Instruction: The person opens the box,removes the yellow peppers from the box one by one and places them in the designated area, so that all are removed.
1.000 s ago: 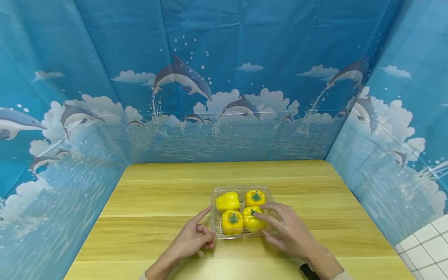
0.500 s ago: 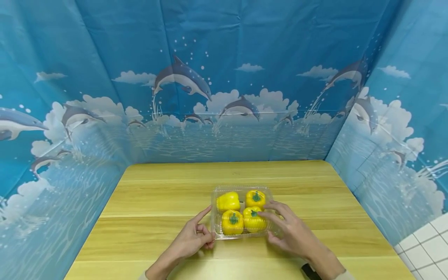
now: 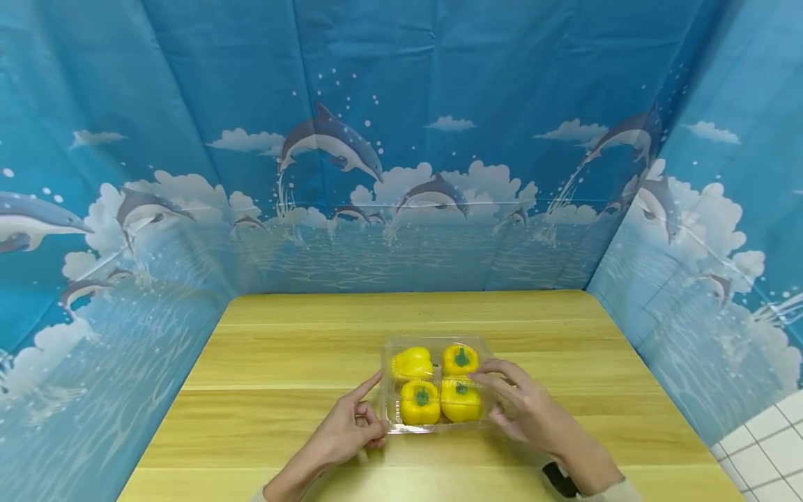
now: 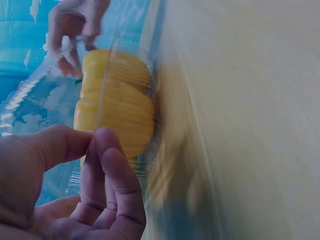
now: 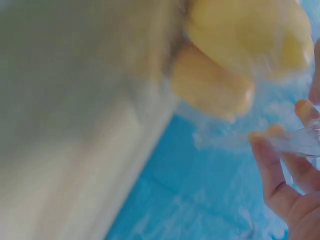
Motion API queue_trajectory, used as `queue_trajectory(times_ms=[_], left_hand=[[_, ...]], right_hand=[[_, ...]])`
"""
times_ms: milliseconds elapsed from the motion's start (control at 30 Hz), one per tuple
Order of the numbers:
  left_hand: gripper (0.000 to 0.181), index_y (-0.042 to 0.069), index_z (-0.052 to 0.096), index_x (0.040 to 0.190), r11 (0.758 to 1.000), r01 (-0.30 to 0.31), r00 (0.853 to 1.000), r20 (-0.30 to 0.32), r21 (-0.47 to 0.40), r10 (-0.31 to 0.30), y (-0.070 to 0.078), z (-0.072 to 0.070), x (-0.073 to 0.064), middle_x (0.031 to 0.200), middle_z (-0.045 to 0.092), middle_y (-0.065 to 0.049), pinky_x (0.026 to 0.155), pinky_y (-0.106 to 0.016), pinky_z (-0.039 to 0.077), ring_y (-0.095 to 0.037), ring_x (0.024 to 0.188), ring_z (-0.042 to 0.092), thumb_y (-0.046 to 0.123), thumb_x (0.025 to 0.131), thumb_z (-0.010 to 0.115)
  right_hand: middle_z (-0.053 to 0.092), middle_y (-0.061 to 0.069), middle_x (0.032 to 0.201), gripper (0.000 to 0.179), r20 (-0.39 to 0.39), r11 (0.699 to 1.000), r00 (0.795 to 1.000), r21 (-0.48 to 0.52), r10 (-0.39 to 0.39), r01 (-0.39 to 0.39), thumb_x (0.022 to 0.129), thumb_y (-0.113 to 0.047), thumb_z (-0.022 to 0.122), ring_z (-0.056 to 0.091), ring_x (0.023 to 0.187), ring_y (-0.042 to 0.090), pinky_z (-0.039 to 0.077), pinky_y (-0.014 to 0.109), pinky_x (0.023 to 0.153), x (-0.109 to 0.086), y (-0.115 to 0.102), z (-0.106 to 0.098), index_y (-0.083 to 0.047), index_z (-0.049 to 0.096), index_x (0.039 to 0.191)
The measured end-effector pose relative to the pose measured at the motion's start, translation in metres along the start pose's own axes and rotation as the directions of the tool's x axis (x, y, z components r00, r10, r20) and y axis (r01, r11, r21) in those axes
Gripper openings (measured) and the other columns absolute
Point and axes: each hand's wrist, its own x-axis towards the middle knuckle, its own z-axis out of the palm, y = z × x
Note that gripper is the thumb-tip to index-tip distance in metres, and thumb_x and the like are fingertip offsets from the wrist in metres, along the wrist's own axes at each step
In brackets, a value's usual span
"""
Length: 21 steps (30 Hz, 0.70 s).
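Note:
A clear plastic clamshell box (image 3: 409, 429) sits near the middle front of the table, with several yellow bell peppers (image 3: 420, 403) inside. Most of them show green stems upward; the back left one lies on its side. My left hand (image 3: 345, 427) pinches the box's front left corner, thumb against fingers at the rim in the left wrist view, index finger stretched along the side. On the opposite side, my right hand (image 3: 530, 411) holds the clear lid (image 5: 297, 141) by its edge. In the left wrist view the lid stands raised at an angle from the peppers.
The wooden table (image 3: 282, 348) extends around the box on every side. A blue curtain with printed dolphins (image 3: 332, 143) encloses the back and both sides. White tiles (image 3: 768, 436) show at the lower right, and a black band (image 3: 558, 480) is on the right wrist.
My right hand has moved slightly right, its fingertips drawing back from over the front right pepper to the lid's edge. The lid's front edge appears lifted. The left hand keeps its corner grip.

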Motion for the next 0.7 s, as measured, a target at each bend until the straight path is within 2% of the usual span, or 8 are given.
queue_trajectory(times_ms=[100, 167, 300, 400, 533, 700], left_hand=[[0.1, 0.01, 0.028, 0.186, 1.0, 0.002, 1.0, -0.008, 0.013, -0.002, 0.0, 0.002, -0.001, 0.091, 0.076, -0.011, 0.074, -0.03, 0.071, -0.022, 0.078, 0.077, 0.001, 0.102, 0.083], [0.1, 0.01, 0.029, 0.186, 1.0, 0.007, 1.0, -0.013, 0.012, -0.007, 0.0, 0.003, -0.001, 0.091, 0.076, -0.011, 0.075, -0.031, 0.072, -0.022, 0.078, 0.077, 0.002, 0.102, 0.083], [0.1, 0.009, 0.028, 0.185, 1.0, 0.021, 1.0, -0.019, -0.005, -0.021, -0.001, 0.005, -0.001, 0.09, 0.077, -0.01, 0.076, -0.033, 0.073, -0.025, 0.08, 0.079, 0.002, 0.102, 0.083], [0.1, 0.009, 0.028, 0.186, 0.999, 0.029, 0.999, -0.019, -0.02, -0.029, -0.001, 0.006, -0.002, 0.09, 0.077, -0.009, 0.076, -0.033, 0.073, -0.026, 0.081, 0.08, 0.003, 0.103, 0.083], [0.1, 0.007, 0.027, 0.186, 0.999, 0.034, 0.999, -0.02, -0.03, -0.035, 0.0, 0.006, -0.002, 0.09, 0.077, -0.01, 0.077, -0.034, 0.073, -0.027, 0.081, 0.08, 0.003, 0.103, 0.083], [0.101, 0.006, 0.025, 0.186, 0.999, 0.035, 0.999, -0.026, -0.021, -0.036, 0.002, 0.006, -0.003, 0.091, 0.077, -0.011, 0.078, -0.036, 0.074, -0.027, 0.081, 0.08, 0.003, 0.103, 0.083]], right_hand=[[0.074, 0.02, 0.139, 0.075, 0.0, 1.0, 1.0, 0.012, 0.029, -0.029, 0.073, 0.013, 0.078, 0.059, 0.083, 0.007, 0.041, 0.004, 0.067, 0.002, 0.002, -0.011, -0.007, 0.078, 0.145], [0.074, 0.02, 0.14, 0.076, 0.017, 1.0, 1.0, -0.003, 0.026, -0.026, 0.075, 0.01, 0.08, 0.054, 0.08, 0.004, 0.039, 0.003, 0.064, 0.004, 0.003, -0.015, -0.01, 0.077, 0.149], [0.075, 0.023, 0.141, 0.076, 0.03, 1.0, 1.0, -0.016, -0.003, 0.003, 0.082, 0.004, 0.08, 0.065, 0.092, 0.013, 0.045, 0.007, 0.069, 0.006, 0.004, -0.014, -0.013, 0.074, 0.156], [0.075, 0.022, 0.142, 0.071, 0.014, 1.0, 1.0, -0.019, 0.012, -0.012, 0.087, 0.0, 0.077, 0.073, 0.106, 0.022, 0.048, 0.012, 0.075, 0.006, 0.004, -0.01, -0.013, 0.074, 0.156], [0.075, 0.021, 0.144, 0.065, -0.002, 0.999, 0.999, -0.023, 0.041, -0.041, 0.09, -0.002, 0.075, 0.076, 0.121, 0.033, 0.054, 0.017, 0.083, 0.007, 0.005, -0.008, -0.011, 0.075, 0.155], [0.075, 0.02, 0.146, 0.066, -0.019, 0.996, 0.997, -0.033, 0.077, -0.078, 0.088, 0.002, 0.075, 0.077, 0.123, 0.035, 0.057, 0.017, 0.083, 0.011, 0.007, -0.009, -0.008, 0.075, 0.153]])
